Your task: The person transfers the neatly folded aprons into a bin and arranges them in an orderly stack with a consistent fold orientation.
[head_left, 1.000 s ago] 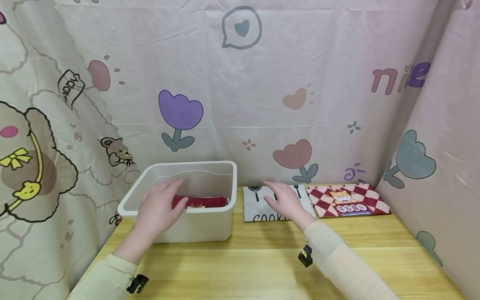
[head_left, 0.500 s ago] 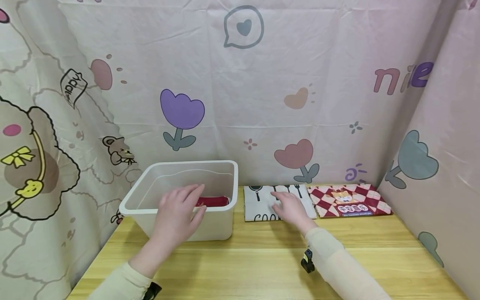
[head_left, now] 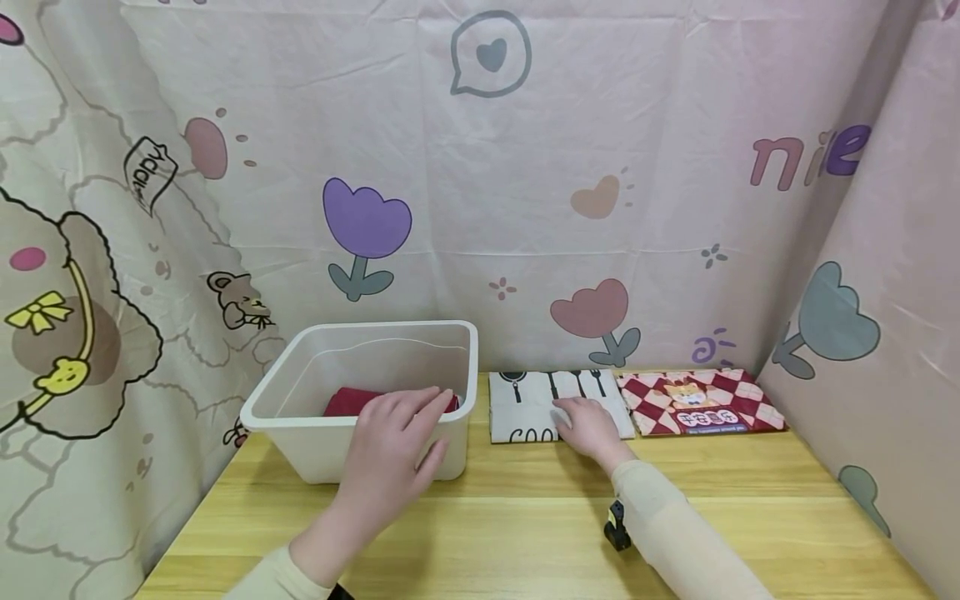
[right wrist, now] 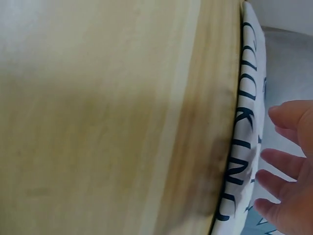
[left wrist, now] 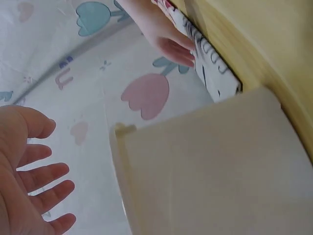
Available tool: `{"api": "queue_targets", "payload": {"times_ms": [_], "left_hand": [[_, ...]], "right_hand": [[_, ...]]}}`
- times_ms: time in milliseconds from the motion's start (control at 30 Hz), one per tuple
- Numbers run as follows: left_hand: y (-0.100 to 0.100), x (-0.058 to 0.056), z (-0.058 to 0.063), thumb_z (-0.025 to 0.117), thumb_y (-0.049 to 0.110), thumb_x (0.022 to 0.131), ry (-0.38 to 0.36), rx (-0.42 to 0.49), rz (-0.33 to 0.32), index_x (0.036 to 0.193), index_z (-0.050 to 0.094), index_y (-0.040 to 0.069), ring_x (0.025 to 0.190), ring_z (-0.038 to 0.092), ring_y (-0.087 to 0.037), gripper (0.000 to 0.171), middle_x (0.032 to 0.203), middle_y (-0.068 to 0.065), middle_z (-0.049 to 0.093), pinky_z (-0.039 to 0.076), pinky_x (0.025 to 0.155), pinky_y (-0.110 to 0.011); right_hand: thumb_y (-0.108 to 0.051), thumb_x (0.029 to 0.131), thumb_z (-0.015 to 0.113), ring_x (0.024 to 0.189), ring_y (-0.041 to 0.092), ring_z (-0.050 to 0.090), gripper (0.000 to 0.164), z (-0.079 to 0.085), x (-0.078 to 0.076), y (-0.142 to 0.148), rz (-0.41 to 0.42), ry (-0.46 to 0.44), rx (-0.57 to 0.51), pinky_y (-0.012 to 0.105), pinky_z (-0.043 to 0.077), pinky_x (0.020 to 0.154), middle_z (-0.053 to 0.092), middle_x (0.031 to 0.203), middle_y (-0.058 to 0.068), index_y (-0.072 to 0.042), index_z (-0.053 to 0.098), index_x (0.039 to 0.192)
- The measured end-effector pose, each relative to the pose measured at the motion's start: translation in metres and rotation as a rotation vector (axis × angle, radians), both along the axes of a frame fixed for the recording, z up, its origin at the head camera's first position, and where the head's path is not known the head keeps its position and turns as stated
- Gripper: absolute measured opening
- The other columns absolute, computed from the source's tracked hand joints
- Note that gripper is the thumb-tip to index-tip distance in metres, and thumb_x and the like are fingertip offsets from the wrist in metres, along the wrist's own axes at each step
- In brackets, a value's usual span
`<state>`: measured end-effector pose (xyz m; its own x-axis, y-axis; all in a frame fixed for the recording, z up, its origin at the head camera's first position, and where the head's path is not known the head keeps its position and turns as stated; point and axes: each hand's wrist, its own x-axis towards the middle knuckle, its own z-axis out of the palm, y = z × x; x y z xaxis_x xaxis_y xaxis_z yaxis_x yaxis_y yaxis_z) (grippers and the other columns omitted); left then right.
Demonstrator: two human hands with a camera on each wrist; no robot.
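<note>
My left hand [head_left: 393,446] hovers by the near right corner of a white plastic bin [head_left: 330,446], fingers loosely spread with nothing between them. Inside the bin lies a folded dark red cloth [head_left: 348,402], partly hidden by that hand. Over a folded white cloth [head_left: 517,417] printed with black kitchen utensils and lettering is my right hand [head_left: 592,429], its fingertips right at the cloth's top. In the right wrist view those fingers are parted and relaxed beside the lettered edge. A red-and-cream checked cloth [head_left: 701,404] with a cartoon animal lies folded to its right.
Everything stands on a light wooden table [head_left: 525,525]. A printed fabric curtain [head_left: 480,167] hangs close behind the bin and cloths and runs along both sides. The bin occupies the back left of the table.
My left hand has moved right, from over the bin to its near right corner, uncovering more of the red cloth. My right hand has lowered toward the white cloth and shifted slightly right.
</note>
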<state>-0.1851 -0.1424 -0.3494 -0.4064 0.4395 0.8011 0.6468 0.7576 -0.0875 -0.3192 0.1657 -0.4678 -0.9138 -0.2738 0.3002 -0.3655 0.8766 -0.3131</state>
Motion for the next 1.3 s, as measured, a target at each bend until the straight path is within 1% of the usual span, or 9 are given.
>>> {"api": "queue_targets", "payload": {"times_ms": [133,200,367,500,600,700,933,1167,1300], "left_hand": [[0.009,0.002,-0.006,0.073,0.014,0.076,-0.011,0.006,-0.034,0.127,0.064,0.006,0.105,0.060,-0.034,0.052,0.121,-0.011,0.065,0.045,0.089,-0.055],[0.013,0.002,-0.010,0.072,0.015,0.077,-0.020,0.007,-0.046,0.127,0.064,0.007,0.106,0.059,-0.034,0.052,0.121,-0.011,0.065,0.045,0.089,-0.054],[0.023,0.005,-0.017,0.072,0.016,0.079,-0.031,0.015,-0.071,0.126,0.065,0.006,0.105,0.060,-0.032,0.049,0.119,-0.010,0.066,0.048,0.087,-0.051],[0.033,0.007,-0.024,0.071,0.018,0.080,-0.035,0.039,-0.105,0.126,0.065,0.006,0.107,0.061,-0.030,0.048,0.121,-0.009,0.065,0.049,0.086,-0.050],[0.042,0.010,-0.030,0.073,0.017,0.080,-0.050,0.061,-0.137,0.128,0.064,0.006,0.108,0.061,-0.028,0.050,0.123,-0.008,0.064,0.050,0.087,-0.049],[0.050,0.012,-0.036,0.076,0.016,0.078,-0.085,0.083,-0.151,0.129,0.063,0.008,0.110,0.060,-0.026,0.053,0.124,-0.006,0.064,0.051,0.087,-0.048],[0.058,0.013,-0.052,0.082,0.017,0.077,-0.180,0.126,-0.131,0.128,0.065,0.010,0.113,0.058,-0.022,0.054,0.125,-0.002,0.064,0.051,0.090,-0.046],[0.062,0.005,-0.066,0.083,0.017,0.078,-0.238,0.176,-0.118,0.127,0.065,0.009,0.111,0.059,-0.022,0.053,0.123,-0.003,0.065,0.051,0.089,-0.044],[0.065,0.002,-0.072,0.081,0.018,0.079,-0.274,0.199,-0.118,0.128,0.065,0.009,0.110,0.060,-0.023,0.052,0.122,-0.005,0.065,0.052,0.088,-0.043]], "right_hand": [[-0.016,0.089,0.070,0.115,0.042,0.056,0.035,-0.002,0.001,0.003,-0.007,-0.057,0.062,0.057,0.045,0.096,0.063,0.124,0.018,-0.006,0.067,0.123],[-0.015,0.089,0.070,0.115,0.042,0.056,0.034,-0.003,0.001,0.003,-0.007,-0.082,0.082,0.057,0.045,0.095,0.063,0.125,0.017,-0.007,0.068,0.122],[-0.016,0.090,0.070,0.115,0.042,0.055,0.033,-0.005,0.002,0.005,-0.006,-0.127,0.086,0.058,0.045,0.094,0.061,0.126,0.017,-0.009,0.068,0.122],[-0.018,0.090,0.071,0.114,0.041,0.055,0.033,-0.003,0.005,0.005,-0.008,-0.138,0.094,0.058,0.046,0.093,0.061,0.125,0.017,-0.010,0.069,0.122],[-0.019,0.090,0.071,0.113,0.040,0.055,0.033,-0.002,0.009,0.004,-0.022,-0.148,0.101,0.058,0.048,0.089,0.062,0.122,0.014,-0.012,0.069,0.122],[-0.019,0.090,0.071,0.112,0.038,0.055,0.032,0.000,0.016,0.003,-0.030,-0.169,0.107,0.058,0.049,0.088,0.062,0.120,0.013,-0.013,0.069,0.122],[-0.016,0.089,0.073,0.106,0.036,0.057,0.030,0.008,0.034,0.001,0.013,-0.188,0.129,0.055,0.049,0.087,0.063,0.113,0.011,-0.012,0.071,0.118],[-0.018,0.085,0.077,0.090,0.027,0.057,0.028,0.011,0.053,0.003,0.048,-0.164,0.156,0.047,0.050,0.077,0.062,0.099,0.004,-0.015,0.073,0.113],[-0.018,0.083,0.079,0.087,0.023,0.056,0.028,0.012,0.064,0.006,0.070,-0.156,0.158,0.045,0.050,0.075,0.060,0.094,0.001,-0.016,0.074,0.110]]}}
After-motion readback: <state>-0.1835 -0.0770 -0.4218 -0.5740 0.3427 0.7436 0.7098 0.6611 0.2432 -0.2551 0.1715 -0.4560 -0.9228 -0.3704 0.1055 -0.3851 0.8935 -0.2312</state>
